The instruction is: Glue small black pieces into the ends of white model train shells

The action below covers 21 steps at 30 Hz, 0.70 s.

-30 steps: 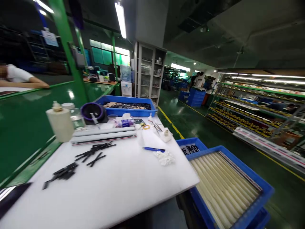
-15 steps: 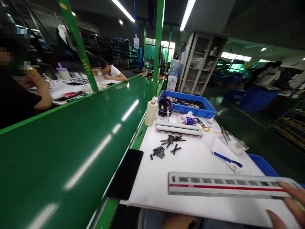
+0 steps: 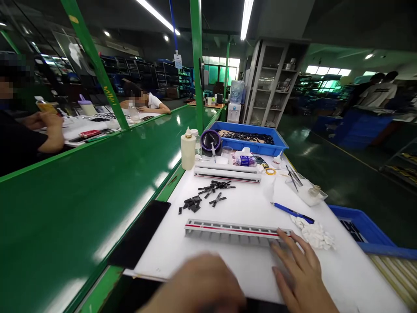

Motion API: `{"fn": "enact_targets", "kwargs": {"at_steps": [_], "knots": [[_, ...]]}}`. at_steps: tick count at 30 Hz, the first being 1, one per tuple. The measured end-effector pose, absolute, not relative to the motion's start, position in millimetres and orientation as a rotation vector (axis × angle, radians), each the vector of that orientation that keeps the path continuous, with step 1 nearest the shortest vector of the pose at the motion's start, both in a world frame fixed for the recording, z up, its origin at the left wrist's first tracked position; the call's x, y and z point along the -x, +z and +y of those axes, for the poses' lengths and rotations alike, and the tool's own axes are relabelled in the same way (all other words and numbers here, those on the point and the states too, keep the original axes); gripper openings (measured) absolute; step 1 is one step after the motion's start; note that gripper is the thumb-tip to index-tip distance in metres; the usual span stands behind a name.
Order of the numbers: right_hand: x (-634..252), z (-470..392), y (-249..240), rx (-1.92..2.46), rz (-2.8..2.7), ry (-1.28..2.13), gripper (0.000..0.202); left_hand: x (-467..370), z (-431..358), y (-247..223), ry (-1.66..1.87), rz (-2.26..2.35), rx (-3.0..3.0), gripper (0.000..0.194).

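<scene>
A long white train-car shell point(image 3: 228, 228) with a red stripe and a row of windows lies on the white work surface point(image 3: 247, 269). My right hand point(image 3: 298, 265) touches its right end, fingers spread over the edge. Blurred by motion, my left hand point(image 3: 208, 278) hovers at the near edge, in front of the shell; its fingers are smeared. Beyond the shell are small black strips point(image 3: 215, 187) and small black pieces point(image 3: 192, 203) in loose piles. Two similar shells point(image 3: 228, 173) lie farther back.
A blue pen point(image 3: 293, 213), crumpled tissue point(image 3: 317, 237) and a tray with tweezers point(image 3: 311, 193) are at the right. A cream bottle point(image 3: 188, 150) and blue bin point(image 3: 254, 141) stand behind. A dark phone point(image 3: 140, 234) lies left, beside the green conveyor point(image 3: 81, 208). People sit across it.
The shell has gone from raised at the right to lying on the surface farther left. My right hand has moved left with it. My left hand has come into view. The camera view has shifted.
</scene>
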State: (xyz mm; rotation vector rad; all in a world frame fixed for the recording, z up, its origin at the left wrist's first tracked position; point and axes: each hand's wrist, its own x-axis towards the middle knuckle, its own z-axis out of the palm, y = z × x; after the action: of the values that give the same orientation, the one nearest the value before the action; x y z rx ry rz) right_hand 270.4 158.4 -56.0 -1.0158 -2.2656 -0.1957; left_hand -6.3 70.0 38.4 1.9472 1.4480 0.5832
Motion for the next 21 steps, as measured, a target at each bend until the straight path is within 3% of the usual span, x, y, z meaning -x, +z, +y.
{"fn": "enact_targets", "kwargs": {"at_steps": [2,4,9,15,21], "knots": [[-271.7,163.2,-32.2,0.942,-2.197,-0.086,0.023,20.1,114.9,59.1,0.676,1.692,-2.028,0.035],[-267.3,176.7,3.6,0.910,-2.089,0.042,0.013,30.4,162.7,65.6,0.536,1.970,-2.157,0.032],[-236.9,242.3,70.4,0.679,-2.166,0.526,0.015,37.6,232.2,42.6,0.153,2.108,-2.202,0.016],[-227.5,291.2,28.8,0.852,-2.162,1.003,0.018,33.8,240.3,27.3,0.058,2.198,-2.209,0.016],[-231.4,286.9,10.3,0.949,-1.837,1.274,0.020,8.0,233.9,53.5,0.224,2.175,-2.199,0.027]]}}
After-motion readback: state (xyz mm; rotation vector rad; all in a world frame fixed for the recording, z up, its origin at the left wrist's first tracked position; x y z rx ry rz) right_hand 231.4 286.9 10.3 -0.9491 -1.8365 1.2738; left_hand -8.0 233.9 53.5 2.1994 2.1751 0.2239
